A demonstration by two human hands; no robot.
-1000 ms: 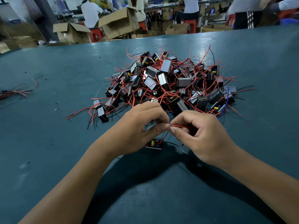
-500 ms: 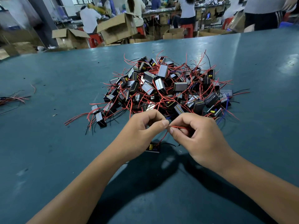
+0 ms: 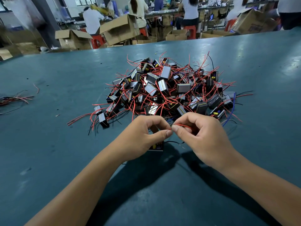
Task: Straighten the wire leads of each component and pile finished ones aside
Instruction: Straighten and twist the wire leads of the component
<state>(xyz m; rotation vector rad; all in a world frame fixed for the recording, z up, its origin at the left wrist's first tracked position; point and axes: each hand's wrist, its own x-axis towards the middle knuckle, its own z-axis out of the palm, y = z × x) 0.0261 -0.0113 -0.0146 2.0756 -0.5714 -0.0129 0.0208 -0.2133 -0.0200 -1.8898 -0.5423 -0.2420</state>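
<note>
Red wire (image 3: 182,125) is pinched between both thumbs and curled forefingers, left hand (image 3: 143,137) meeting right hand (image 3: 202,136) near the table's (image 3: 48,152) front edge; its component (image 3: 157,146) hangs under the left hand, before the pile (image 3: 167,88).

Both hands meet at frame centre above the teal table (image 3: 48,160). The left hand (image 3: 140,139) and right hand (image 3: 205,137) each pinch a red wire lead (image 3: 182,125) between thumb and forefinger, thumb tips almost touching. Below the left hand, a small black component (image 3: 157,146) is partly hidden; a black lead (image 3: 174,142) extends from it to the right. Behind the hands lies a heap of components (image 3: 166,88) tangled in red wires. A small wire bundle (image 3: 14,99) lies at the left edge. Cardboard boxes (image 3: 118,31) occupy the upper frame.
</note>
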